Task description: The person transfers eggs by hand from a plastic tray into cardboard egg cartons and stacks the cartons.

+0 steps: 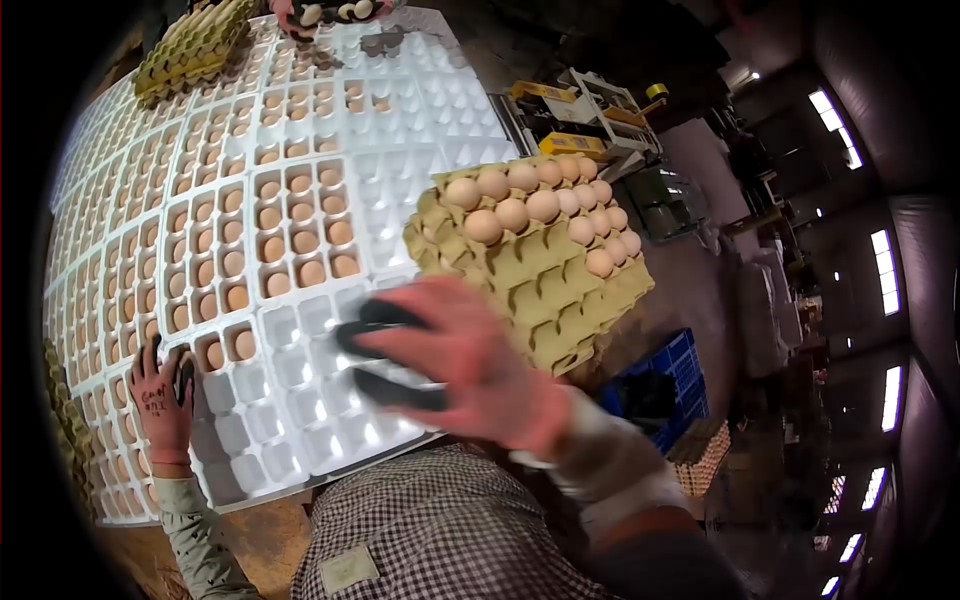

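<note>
My left hand (pixel 162 402), in a pink glove with dark fingertips, rests on the white plastic egg trays (pixel 232 432) with its fingers stretched and apart. No egg shows in it. My right hand (pixel 470 355), gloved the same way and blurred, hovers over bare cups of the white trays, fingers and thumb spread with nothing visible between them. Just beyond it a stack of yellowish pulp egg trays (pixel 540 290) holds brown eggs (pixel 543 206) along its far and right sides; its near cups are bare. More eggs (pixel 311 272) sit in the white trays ahead of my left hand.
Across the table, another person's gloved hands (pixel 318 18) hold eggs near another stack of pulp trays (pixel 190 55). A blue plastic crate (pixel 672 378) stands low at the right, with stacked egg trays (pixel 703 458) nearby. Equipment with yellow parts (pixel 570 147) is beyond the table's right edge.
</note>
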